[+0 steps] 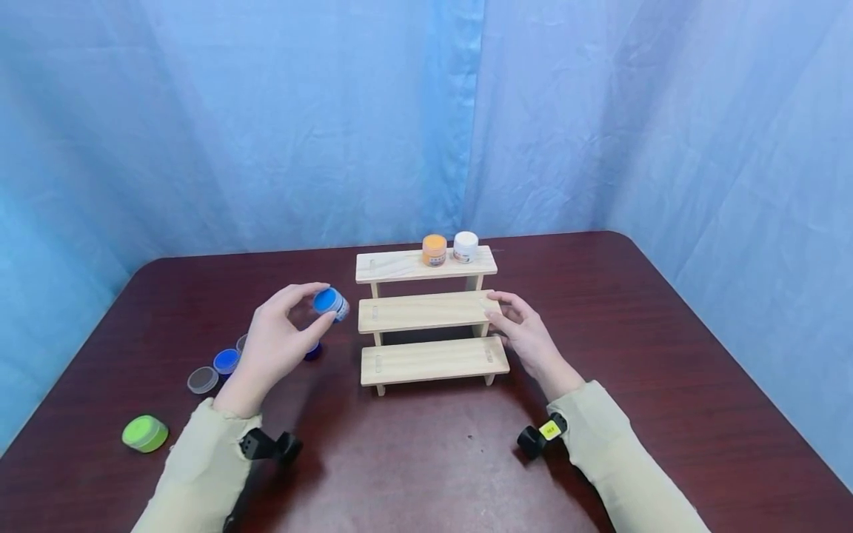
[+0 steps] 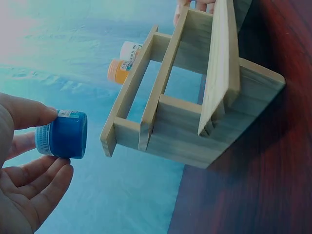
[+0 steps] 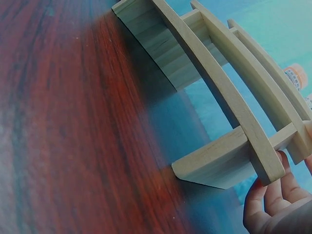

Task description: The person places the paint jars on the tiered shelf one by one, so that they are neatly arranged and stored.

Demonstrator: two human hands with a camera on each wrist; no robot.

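My left hand (image 1: pixel 283 342) pinches a small blue paint jar (image 1: pixel 331 303) between thumb and fingers, in the air left of a three-tier wooden display stand (image 1: pixel 426 314). The left wrist view shows this jar (image 2: pixel 69 134) lying sideways, its ribbed lid toward the palm. At the stand's right end, my right hand (image 1: pixel 529 337) grips the middle tier; the right wrist view shows its curled fingers (image 3: pixel 273 197) against the wood. On the top tier stand an orange jar (image 1: pixel 435 252) and a white jar (image 1: pixel 465 247), side by side toward the right.
On the dark red table (image 1: pixel 426 459) at left lie a green-lidded jar (image 1: pixel 144 434), a dark-grey-lidded jar (image 1: pixel 203 380) and a blue-lidded jar (image 1: pixel 226 360). Another dark blue jar (image 1: pixel 313 351) is partly hidden behind my left hand. Blue curtains (image 1: pixel 300 133) enclose the table's back and sides.
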